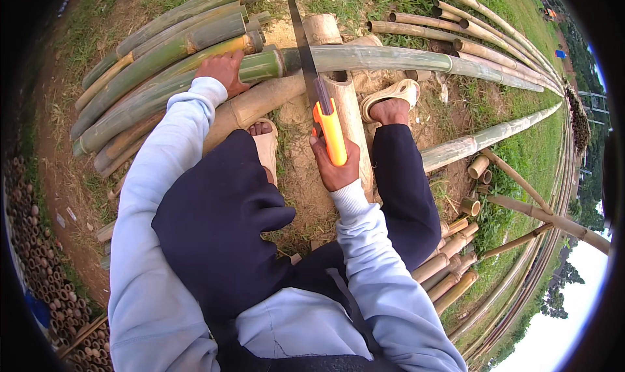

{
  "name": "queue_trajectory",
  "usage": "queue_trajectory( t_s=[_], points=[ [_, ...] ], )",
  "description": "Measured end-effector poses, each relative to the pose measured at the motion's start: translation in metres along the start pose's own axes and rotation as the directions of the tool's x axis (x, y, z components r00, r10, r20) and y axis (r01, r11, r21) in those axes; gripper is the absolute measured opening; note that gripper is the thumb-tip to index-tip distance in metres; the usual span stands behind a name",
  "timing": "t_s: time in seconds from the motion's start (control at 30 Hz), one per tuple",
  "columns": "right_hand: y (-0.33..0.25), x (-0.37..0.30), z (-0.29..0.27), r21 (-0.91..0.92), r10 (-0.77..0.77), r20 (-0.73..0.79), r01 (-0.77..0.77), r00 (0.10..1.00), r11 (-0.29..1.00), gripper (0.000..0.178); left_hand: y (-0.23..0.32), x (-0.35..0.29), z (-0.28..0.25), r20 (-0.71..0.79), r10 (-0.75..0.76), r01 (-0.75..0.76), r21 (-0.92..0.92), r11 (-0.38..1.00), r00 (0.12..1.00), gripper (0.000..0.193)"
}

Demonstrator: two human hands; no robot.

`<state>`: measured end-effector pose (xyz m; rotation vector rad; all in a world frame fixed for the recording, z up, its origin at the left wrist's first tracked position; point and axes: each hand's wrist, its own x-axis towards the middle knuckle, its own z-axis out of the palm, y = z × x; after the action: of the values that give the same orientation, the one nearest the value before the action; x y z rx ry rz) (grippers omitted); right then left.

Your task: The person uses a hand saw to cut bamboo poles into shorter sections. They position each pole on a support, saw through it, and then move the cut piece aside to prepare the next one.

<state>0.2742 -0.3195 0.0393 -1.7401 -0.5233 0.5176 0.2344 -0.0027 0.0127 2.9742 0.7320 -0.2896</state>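
My right hand [336, 162] is closed round the orange handle [331, 132] of a hand saw. Its long dark blade [301, 36] points away from me and crosses a long green bamboo pole [384, 58]; I cannot tell whether the teeth are cutting into it. To the left, my left hand [222, 71] is curled over the green bamboo, thumb toward the saw. Under the long pole lie a thick tan bamboo log [257, 101] and an upright-running tan bamboo piece [353, 121] between my feet.
Several cut green bamboo lengths [189, 43] are stacked at the left. Long poles [485, 30] lie at the far right, and another pole [488, 137] nearer. Short pieces [449, 268] lie by my right leg. Many cut bamboo ends [45, 268] are piled at lower left.
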Motion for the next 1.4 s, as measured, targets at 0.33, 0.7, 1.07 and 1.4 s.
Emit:
queue_trajectory(
  t_s=[0.33,0.7,1.07,1.4],
  points=[
    [0.015,-0.121,-0.036,-0.080,0.084,-0.048,-0.088,0.995,0.993,0.009,0.005,-0.008,0.014,-0.075,-0.004,0.002,-0.026,1.000,0.997,0.065],
    [0.007,0.028,0.018,0.041,0.031,-0.047,-0.029,0.998,0.999,0.017,0.007,-0.013,0.004,-0.067,-0.048,0.045,-0.035,0.998,0.997,0.068],
    [-0.010,-0.168,-0.042,-0.058,0.178,-0.067,-0.182,0.982,0.982,0.015,-0.001,-0.002,0.022,-0.153,-0.071,0.054,-0.113,0.992,0.986,0.054],
    [0.004,0.007,0.000,-0.072,0.042,-0.036,-0.045,0.998,0.996,0.017,0.014,0.005,0.014,-0.121,-0.048,0.035,-0.108,0.994,0.991,0.054]
  ],
)
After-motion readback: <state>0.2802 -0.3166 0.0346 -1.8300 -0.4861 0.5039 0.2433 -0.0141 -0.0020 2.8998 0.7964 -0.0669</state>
